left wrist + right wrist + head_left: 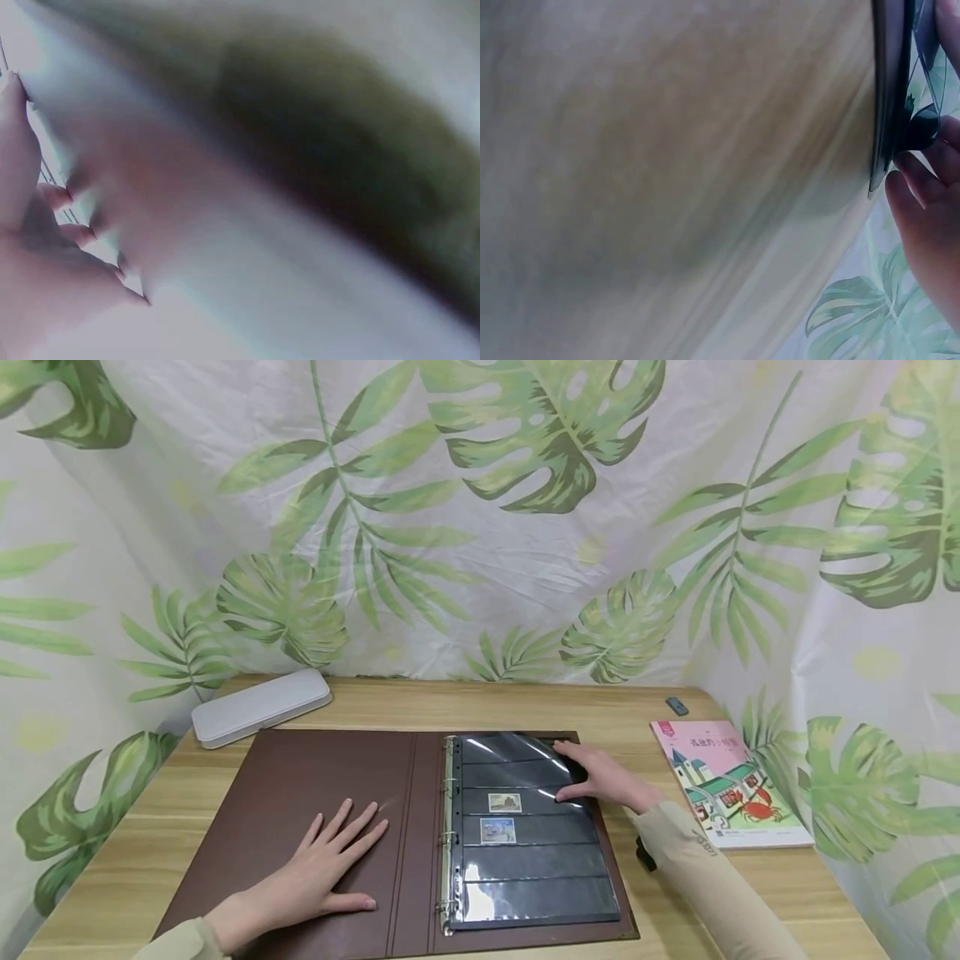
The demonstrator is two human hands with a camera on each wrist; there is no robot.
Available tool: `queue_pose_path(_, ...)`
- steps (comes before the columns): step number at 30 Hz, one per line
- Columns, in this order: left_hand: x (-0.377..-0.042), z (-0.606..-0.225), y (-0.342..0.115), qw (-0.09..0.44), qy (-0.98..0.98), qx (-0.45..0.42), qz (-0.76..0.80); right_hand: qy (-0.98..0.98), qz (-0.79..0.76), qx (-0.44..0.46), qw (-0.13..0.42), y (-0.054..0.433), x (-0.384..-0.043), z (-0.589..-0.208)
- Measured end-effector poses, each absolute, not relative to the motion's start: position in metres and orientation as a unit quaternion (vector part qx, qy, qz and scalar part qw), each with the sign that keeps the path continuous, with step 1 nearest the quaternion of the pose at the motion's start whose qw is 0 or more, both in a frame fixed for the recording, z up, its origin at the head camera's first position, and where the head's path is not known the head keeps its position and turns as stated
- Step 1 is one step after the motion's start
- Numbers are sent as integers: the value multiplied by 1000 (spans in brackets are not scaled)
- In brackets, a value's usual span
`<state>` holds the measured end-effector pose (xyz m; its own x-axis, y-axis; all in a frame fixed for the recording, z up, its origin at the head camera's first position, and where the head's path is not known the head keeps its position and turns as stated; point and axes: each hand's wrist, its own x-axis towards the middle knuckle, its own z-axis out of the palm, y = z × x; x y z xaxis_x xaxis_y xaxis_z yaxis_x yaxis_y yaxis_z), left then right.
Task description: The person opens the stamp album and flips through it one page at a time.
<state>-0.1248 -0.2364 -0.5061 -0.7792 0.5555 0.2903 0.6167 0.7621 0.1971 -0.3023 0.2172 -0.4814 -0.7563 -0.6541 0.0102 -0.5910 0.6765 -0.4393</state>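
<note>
A brown stamp album (330, 768) lies spread on the table, with black pocket pages (540, 860) held by metal rings (447, 839). Two stamps sit in the top page: a yellowish one (504, 802) and a bluish one (497, 831) below it. My left hand (318, 877) rests flat on the inside of the left cover, fingers spread. At the top page's upper right edge, my right hand (603, 777) holds the page with thumb and fingers, and the sheet bends up there. The right wrist view shows the fingers (922, 180) beside the curled black edge.
A pale grey case (261, 707) lies at the back left. On the right is a pink illustrated book (731, 785), with a small dark grey object (677, 706) behind it. A black item (645, 854) is partly hidden by my right sleeve. Leaf-patterned cloth (510, 568) surrounds the table.
</note>
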Motion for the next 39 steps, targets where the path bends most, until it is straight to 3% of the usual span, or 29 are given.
queue_pose_path(11, -125, -504, -237, 82, -933, -311, -160, 914, -256, -303, 78, 216, -301, -481)
queue_pose_path(20, -124, -506, -237, 86, -932, -310, -165, 919, -280, -277, -6, 215, -300, -486)
queue_pose_path(29, -126, -506, -237, 87, -931, -312, -167, 890, -426, -161, -20, 207, -294, -481)
queue_pose_path(34, -126, -506, -237, 80, -932, -310, -172, 886, -443, -137, -3, 211, -293, -477)
queue_pose_path(39, -126, -505, -237, 71, -933, -306, -178, 877, -458, -136, 48, 218, -289, -476)
